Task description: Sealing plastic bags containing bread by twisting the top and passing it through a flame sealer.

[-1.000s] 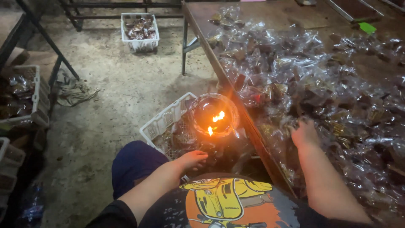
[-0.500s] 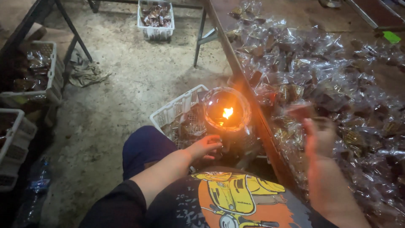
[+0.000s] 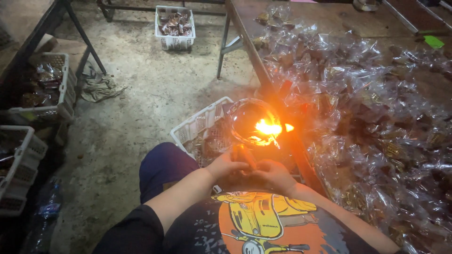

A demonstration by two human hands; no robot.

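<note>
Hands meet at the lap: left hand and right hand both pinch 1 small packet, its long axis pointing up toward the flame just beyond.

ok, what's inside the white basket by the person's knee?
The white basket holds clear-wrapped brownish packets, seen through its lattice wall and open top. The glowing flame bowl and both hands cover its right part, so the rest is hidden.
</note>
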